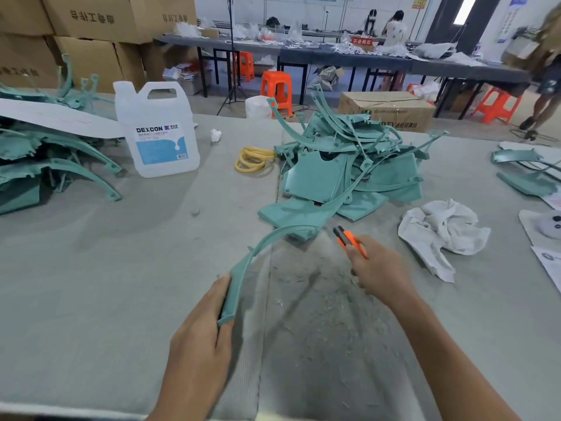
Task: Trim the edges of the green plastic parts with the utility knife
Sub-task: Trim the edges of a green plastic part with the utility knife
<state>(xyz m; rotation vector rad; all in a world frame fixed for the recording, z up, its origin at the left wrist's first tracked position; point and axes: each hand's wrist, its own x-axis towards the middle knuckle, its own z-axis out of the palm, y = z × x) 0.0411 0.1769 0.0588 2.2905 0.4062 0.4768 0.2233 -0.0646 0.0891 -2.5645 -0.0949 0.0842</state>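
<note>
Now left hand (200,338) grips curved green part (258,247) — arcing away-right; right hand (379,271) grips knife (349,238).

A factory workshop is indicated by stacked cardboard cartons (91,22), long worktables (334,54) and heaped green plastic parts (349,159)

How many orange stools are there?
3 orange stools: one under the far table, one behind the green pile, one at the right. More may be hidden.
</note>
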